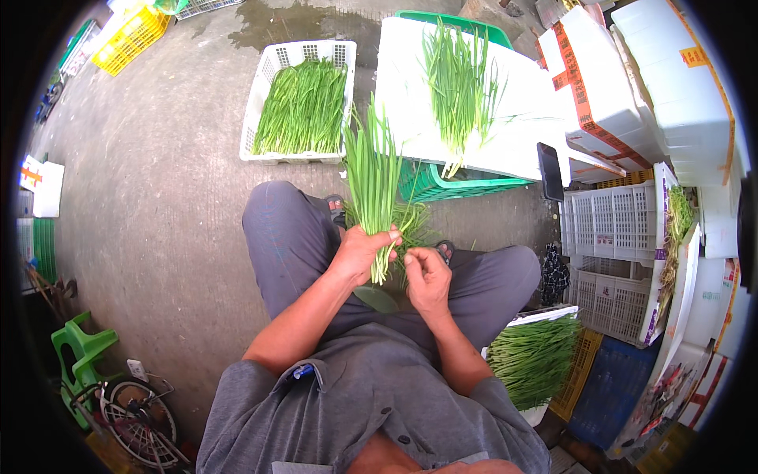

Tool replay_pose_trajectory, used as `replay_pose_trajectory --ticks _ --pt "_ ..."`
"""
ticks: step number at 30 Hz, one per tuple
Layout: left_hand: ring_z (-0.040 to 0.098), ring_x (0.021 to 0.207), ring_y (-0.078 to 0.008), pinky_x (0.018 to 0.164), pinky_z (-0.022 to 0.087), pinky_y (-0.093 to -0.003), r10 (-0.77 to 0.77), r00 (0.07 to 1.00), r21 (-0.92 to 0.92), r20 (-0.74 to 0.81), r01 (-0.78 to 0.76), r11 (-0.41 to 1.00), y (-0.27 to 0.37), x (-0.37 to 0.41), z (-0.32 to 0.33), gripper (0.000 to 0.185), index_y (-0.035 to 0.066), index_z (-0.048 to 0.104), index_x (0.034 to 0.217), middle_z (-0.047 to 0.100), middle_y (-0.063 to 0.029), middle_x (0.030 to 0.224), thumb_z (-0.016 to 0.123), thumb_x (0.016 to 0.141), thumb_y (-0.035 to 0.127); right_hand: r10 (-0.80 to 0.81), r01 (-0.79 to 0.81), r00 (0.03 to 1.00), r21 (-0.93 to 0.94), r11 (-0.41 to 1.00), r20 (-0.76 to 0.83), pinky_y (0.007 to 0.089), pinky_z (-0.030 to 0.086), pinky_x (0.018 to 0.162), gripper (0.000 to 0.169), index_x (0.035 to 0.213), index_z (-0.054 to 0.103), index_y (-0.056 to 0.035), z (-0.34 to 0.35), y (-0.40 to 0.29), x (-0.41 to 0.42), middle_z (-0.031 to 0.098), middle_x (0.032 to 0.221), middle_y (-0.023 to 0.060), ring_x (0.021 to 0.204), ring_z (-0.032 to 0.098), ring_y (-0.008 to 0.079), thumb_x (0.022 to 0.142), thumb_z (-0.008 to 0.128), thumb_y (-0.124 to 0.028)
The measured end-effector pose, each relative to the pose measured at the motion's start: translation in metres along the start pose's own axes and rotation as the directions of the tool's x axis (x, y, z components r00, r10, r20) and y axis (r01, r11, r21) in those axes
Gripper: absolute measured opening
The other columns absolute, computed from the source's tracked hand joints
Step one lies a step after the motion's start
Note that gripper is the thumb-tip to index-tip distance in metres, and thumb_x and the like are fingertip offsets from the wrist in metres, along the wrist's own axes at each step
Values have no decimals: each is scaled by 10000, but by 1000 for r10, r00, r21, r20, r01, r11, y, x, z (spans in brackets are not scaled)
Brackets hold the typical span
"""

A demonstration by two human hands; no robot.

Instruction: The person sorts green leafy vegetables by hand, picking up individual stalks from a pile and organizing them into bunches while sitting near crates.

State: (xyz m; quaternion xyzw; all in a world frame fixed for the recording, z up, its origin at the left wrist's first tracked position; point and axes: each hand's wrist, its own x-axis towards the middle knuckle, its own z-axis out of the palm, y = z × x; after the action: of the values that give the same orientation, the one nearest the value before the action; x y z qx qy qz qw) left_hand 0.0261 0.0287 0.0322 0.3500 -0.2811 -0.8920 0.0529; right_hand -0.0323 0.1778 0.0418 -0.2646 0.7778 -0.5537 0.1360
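My left hand (362, 252) grips a bunch of garlic chives (373, 178) near the pale stem ends, with the leaves pointing away from me. Just right of those stems is my right hand (427, 277), its fingers curled and the thumb near the index finger; whether it pinches a thin stalk cannot be told. Loose green leaves (417, 222) lie on the ground between my feet. Ahead, a white foam board (515, 130) bears a looser pile of chives (459, 89), resting over green plastic crates (441, 183). A white plastic basket (249, 127) holds many more chives (305, 106).
A smartphone (550, 172) lies at the board's right corner. Beside my right knee is a container of chives (533, 358). Stacked white crates (609, 219) and foam boxes (604, 89) line the right side. A green plastic chair (86, 349) and a bicycle wheel (139, 420) are at lower left.
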Motion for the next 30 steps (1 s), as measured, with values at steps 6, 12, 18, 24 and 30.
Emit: replay_pose_trajectory --ticks 6,12,18,24,30 --pt "591 608 -177 527 501 -290 -45 994 5 95 45 999 14 -14 0 170 13 599 1000 625 -90 804 665 844 37 -83 102 986 -127 987 143 312 494 698 265 1151 570 20 -16 0 57 550 1221 189 780 630 195 892 527 -16" --pt "553 568 -182 555 481 -334 -60 990 -40 126 66 997 25 -23 -3 189 16 600 998 615 -97 792 678 827 36 -30 6 969 100 995 244 316 498 662 154 1037 570 29 -5 17 60 624 1025 165 685 624 201 910 508 -32" --pt "557 552 -173 527 481 -307 -42 989 -41 139 48 998 27 -23 -4 174 0 606 987 617 -96 778 674 828 24 106 -135 959 97 986 264 263 475 606 144 1034 585 13 -17 22 57 609 773 68 643 571 107 939 519 -74" --pt "530 560 -167 576 470 -349 48 990 -129 134 -30 991 30 -26 -3 184 12 596 1013 610 -91 789 662 843 43 89 -68 943 -78 995 321 246 498 668 241 1120 557 31 -43 21 77 626 848 73 660 592 105 931 546 -119" --pt "556 668 -174 674 475 -384 196 939 -317 283 -101 943 36 -26 -6 221 21 593 1068 619 -84 838 656 864 77 213 -221 975 -281 934 -60 410 505 678 278 931 660 41 -76 8 141 685 783 180 725 661 336 862 621 -226"
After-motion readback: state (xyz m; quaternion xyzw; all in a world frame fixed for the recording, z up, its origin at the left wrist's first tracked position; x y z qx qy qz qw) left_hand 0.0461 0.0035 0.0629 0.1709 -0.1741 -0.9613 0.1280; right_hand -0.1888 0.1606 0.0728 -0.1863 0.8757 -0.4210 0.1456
